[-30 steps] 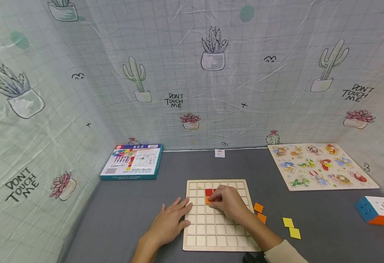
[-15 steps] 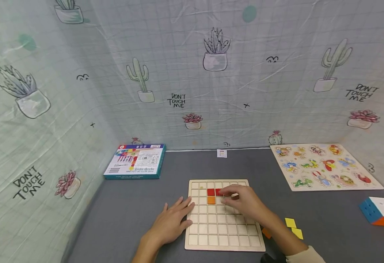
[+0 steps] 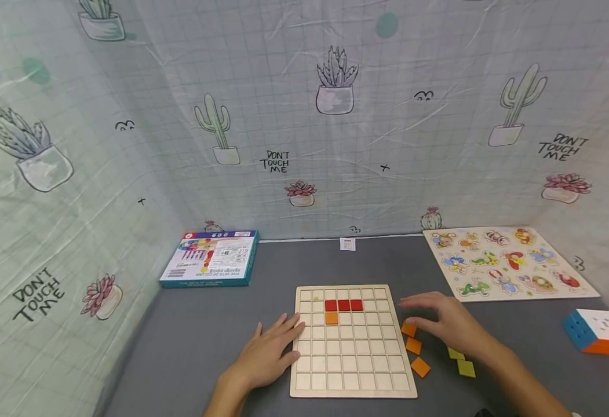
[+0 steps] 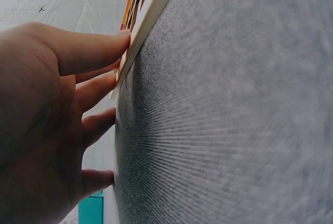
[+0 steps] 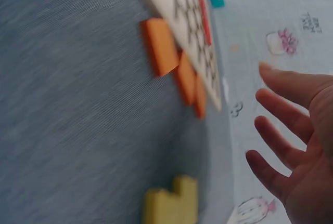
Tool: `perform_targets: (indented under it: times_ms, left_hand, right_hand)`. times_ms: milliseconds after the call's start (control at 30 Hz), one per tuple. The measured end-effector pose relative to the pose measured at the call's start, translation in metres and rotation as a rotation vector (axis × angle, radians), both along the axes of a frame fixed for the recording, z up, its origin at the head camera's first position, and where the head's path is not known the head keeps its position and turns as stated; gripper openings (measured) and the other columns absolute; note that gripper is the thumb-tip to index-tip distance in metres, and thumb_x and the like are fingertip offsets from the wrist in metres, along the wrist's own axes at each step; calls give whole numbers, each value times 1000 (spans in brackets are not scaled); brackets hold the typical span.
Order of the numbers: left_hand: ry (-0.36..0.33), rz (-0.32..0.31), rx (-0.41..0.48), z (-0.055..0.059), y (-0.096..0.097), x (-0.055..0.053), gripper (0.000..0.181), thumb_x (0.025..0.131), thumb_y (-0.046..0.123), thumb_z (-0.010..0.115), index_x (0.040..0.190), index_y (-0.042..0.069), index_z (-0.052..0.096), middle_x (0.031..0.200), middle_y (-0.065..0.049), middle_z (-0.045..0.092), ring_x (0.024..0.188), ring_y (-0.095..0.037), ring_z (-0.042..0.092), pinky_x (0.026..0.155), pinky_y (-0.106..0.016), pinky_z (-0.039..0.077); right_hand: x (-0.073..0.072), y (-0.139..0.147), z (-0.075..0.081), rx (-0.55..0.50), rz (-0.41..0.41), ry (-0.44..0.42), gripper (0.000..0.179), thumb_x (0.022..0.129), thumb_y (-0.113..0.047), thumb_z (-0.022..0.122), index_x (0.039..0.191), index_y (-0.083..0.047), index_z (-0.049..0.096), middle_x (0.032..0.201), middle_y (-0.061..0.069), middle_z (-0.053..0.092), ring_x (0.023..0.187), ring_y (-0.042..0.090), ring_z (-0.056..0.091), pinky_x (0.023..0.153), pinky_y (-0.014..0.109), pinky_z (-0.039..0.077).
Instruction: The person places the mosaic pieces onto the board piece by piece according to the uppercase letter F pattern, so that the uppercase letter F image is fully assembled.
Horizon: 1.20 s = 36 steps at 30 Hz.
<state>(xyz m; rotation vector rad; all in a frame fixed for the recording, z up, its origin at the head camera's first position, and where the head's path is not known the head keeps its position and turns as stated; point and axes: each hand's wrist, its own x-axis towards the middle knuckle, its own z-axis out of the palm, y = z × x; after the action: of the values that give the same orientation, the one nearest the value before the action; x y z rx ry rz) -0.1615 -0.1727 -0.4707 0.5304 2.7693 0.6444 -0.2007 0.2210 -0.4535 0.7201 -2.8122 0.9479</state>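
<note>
A wooden grid board (image 3: 351, 365) lies on the grey table. Three red tiles (image 3: 343, 305) sit in a row in its cells, with one orange tile (image 3: 331, 318) below the leftmost. My left hand (image 3: 269, 354) rests at the board's left edge, fingers spread and touching the rim; the left wrist view shows the thumb (image 4: 99, 50) on it. Right of the board, my right hand (image 3: 452, 324) hovers with fingers apart and holds nothing. Loose orange tiles (image 3: 414, 346) lie along the board's right edge, near its fingertips. Two yellow tiles (image 3: 466, 368) lie partly beneath this hand.
A boxed bead set (image 3: 210, 259) lies at the back left. An insect puzzle board (image 3: 510, 263) lies at the back right, with a puzzle cube (image 3: 598, 331) in front of it. A small white label (image 3: 348, 244) is at the table's back edge, before a printed cloth backdrop.
My right hand has moved from over the board to the right, above the loose tiles. A third red tile is now visible in the row. My left hand has stayed put.
</note>
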Motion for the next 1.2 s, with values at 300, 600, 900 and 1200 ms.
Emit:
perform_targets:
  times_ms: [300, 600, 900, 1200]
  left_hand:
    - [-3, 7, 0, -2, -1, 0, 59, 99, 36, 64, 155, 25, 47, 167, 4, 36, 157, -34, 30, 117, -79, 17]
    - [-1, 18, 9, -3, 0, 0, 58, 99, 35, 64, 154, 23, 48, 167, 4, 36, 157, -33, 30, 118, -79, 16]
    - [-4, 19, 11, 0, 0, 2, 58, 99, 34, 65, 154, 24, 48, 167, 4, 36, 157, -34, 31, 117, -79, 16]
    - [7, 18, 7, 2, 1, 2, 58, 98, 33, 66, 153, 23, 49, 167, 2, 38, 156, -35, 32, 117, -79, 18]
  right_hand:
    - [3, 15, -18, 77, 146, -72, 29, 93, -21, 73, 121, -24, 76, 131, 0, 72, 123, 31, 61, 97, 43, 56]
    - [2, 15, -28, 97, 159, -48, 29, 90, -12, 74, 117, -24, 78, 126, -2, 74, 119, 29, 62, 95, 40, 57]
    - [4, 14, -30, 155, 80, 1, 28, 86, -20, 79, 113, -27, 79, 115, -10, 73, 108, 22, 65, 90, 42, 57]
    - [2, 17, -31, 121, 29, -21, 25, 86, -21, 80, 110, -25, 81, 111, -10, 77, 106, 21, 68, 90, 40, 58]
